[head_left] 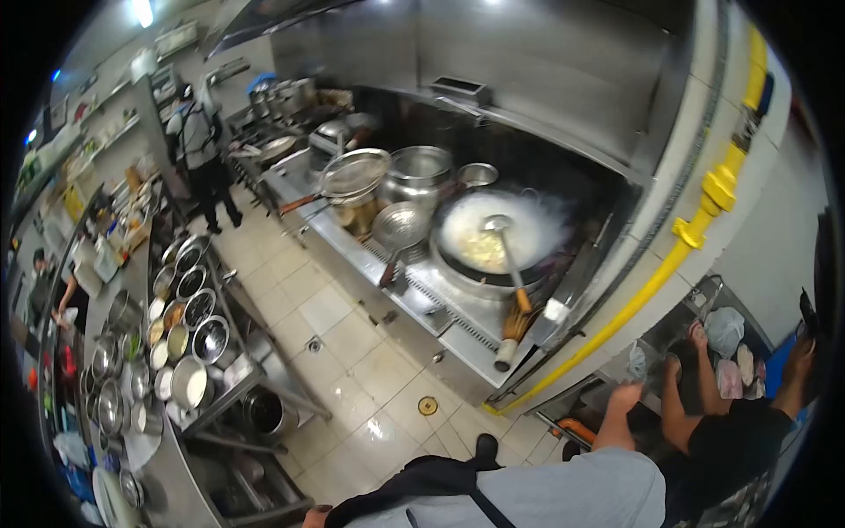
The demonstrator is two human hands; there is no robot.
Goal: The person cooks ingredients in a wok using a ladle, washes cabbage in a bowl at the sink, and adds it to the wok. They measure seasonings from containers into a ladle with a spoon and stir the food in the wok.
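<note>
My left hand shows only in part at the bottom edge, beside my black apron; its fingers cannot be made out. My right hand is at the lower right, left of a co-worker's arms; its fingers are too small to read. Further forward, a large wok holds steaming pale liquid with yellowish pieces. A wooden-handled ladle rests in it. A bamboo brush lies at the stove's front edge. Left of the wok are a perforated strainer and a metal pot.
A co-worker in black reaches over bagged food at right. A yellow pipe runs beside the stove. Several pots stand on the left counter. Another person stands in the far aisle; one more is at far left.
</note>
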